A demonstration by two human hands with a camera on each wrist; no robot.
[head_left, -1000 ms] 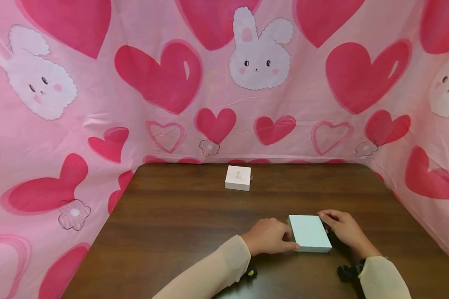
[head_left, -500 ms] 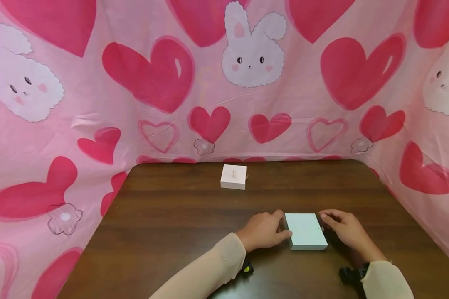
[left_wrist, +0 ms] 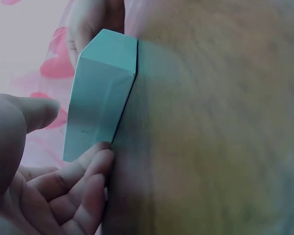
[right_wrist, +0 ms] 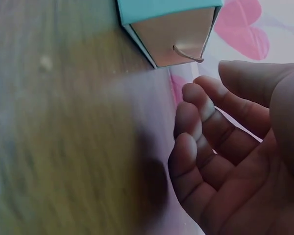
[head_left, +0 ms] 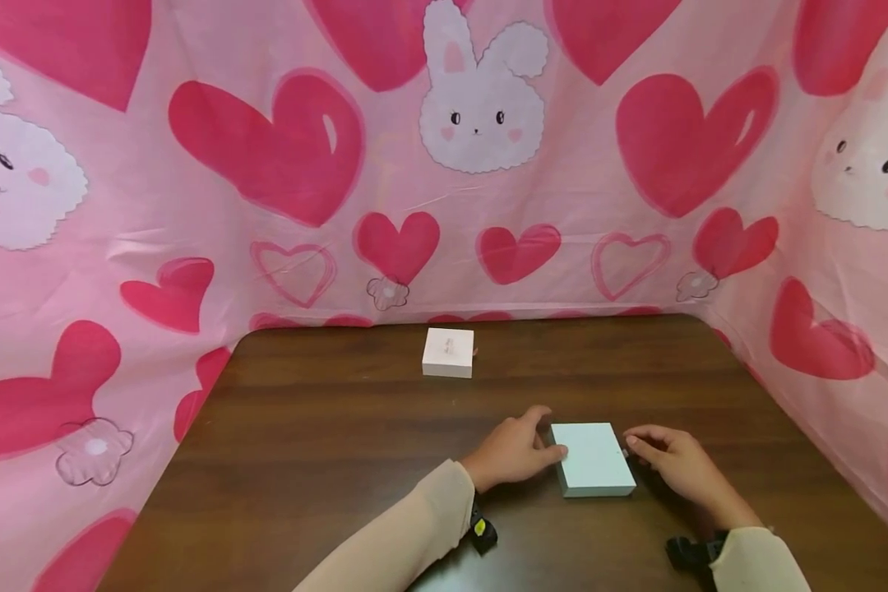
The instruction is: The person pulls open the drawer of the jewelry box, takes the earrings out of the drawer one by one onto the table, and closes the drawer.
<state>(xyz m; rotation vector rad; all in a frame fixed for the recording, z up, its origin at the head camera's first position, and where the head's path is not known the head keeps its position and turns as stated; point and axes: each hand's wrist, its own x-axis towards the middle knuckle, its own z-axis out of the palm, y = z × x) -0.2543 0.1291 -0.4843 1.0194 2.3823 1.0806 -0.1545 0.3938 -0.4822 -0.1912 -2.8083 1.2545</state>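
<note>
A pale mint-green flat box (head_left: 595, 460) lies on the table in front of me. In the right wrist view its pinkish end (right_wrist: 174, 36) carries a short cord loop (right_wrist: 187, 55). My left hand (head_left: 511, 450) is at the box's left side. The left wrist view shows fingertips (left_wrist: 103, 152) touching the lower edge of the box, with the thumb (left_wrist: 41, 113) held apart from it. Just off the corded end, my right hand (head_left: 677, 467) has its fingers loosely bent. A gap shows between those fingers and the cord.
A smaller white box (head_left: 448, 352) with faint lettering on top stands near the back edge of the dark wooden table (head_left: 326, 411). Pink fabric (head_left: 296, 279) printed with hearts and rabbits hangs behind and along both sides.
My left thumb has moved from the box's near left corner farther up its left edge. The right fingers have drawn slightly away from the far right corner. The head view has shifted.
</note>
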